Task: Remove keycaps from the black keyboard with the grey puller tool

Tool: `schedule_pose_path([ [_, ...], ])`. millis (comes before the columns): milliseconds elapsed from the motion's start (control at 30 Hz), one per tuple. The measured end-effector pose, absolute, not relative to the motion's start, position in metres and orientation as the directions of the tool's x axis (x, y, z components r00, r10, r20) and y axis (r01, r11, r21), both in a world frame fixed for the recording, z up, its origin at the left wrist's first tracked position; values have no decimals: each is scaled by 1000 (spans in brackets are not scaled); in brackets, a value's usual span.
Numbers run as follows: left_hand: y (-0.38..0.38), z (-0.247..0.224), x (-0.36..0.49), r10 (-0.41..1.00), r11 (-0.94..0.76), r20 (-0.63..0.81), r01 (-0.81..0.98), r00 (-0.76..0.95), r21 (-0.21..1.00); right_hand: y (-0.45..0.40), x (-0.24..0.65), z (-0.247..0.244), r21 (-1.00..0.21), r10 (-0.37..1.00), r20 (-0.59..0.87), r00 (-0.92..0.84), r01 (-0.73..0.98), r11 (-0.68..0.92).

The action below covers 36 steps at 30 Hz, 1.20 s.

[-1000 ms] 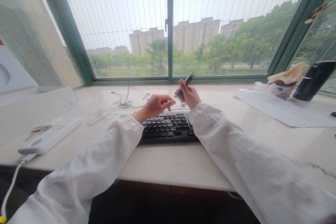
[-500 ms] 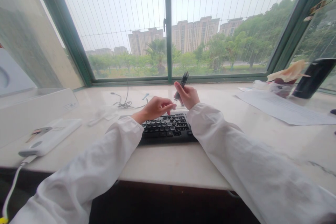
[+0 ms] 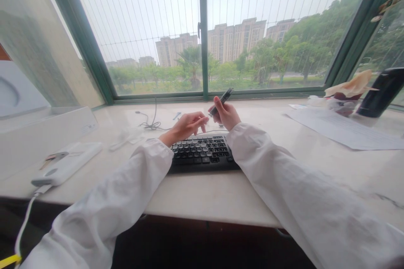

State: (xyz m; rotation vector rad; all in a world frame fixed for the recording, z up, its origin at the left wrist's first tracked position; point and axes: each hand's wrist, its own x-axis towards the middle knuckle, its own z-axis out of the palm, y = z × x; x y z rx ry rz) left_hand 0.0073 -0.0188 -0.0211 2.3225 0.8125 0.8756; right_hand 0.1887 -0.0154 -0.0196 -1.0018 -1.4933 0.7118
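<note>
My right hand [image 3: 226, 114] is closed around a slim black hand tool [image 3: 224, 97], with the thumb along its side. The tool slants, its upper end leaning away to the right and its lower end pointing toward my left hand [image 3: 188, 126]. That hand hovers over the back of the keyboard with its fingers loosely apart, and nothing shows between them. Beneath both hands lies a black keyboard [image 3: 202, 160]. Its left keys are rounded and shiny, while several at the right look like square outlines. My left wrist hides its far left part.
A thin black cable [image 3: 152, 125] coils behind the keyboard. At left are a white box [image 3: 72, 128] and a white device [image 3: 67, 164] with a cable. Paper sheets [image 3: 341, 128] and a black bottle [image 3: 380, 94] stand at right, before the window [image 3: 204, 50].
My left fingers have drawn back from the tool's lower end and opened out. The tool in my right hand has tilted further to the right. The view has shifted slightly.
</note>
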Motion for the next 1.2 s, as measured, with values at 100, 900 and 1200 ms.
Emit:
schedule_pose_path([
  [100, -15, -20, 3, 706, -664, 387, 363, 593, 654, -9, 189, -24, -885, 905, 420, -64, 192, 424],
  [900, -10, -15, -8, 698, -644, 347, 339, 626, 686, 0, 176, -33, -980, 961, 98, -258, -195, 47],
  [1200, 0, -19, -11, 688, -716, 519, 361, 507, 598, -10, 175, -29, -977, 937, 81, -339, -212, 8],
])
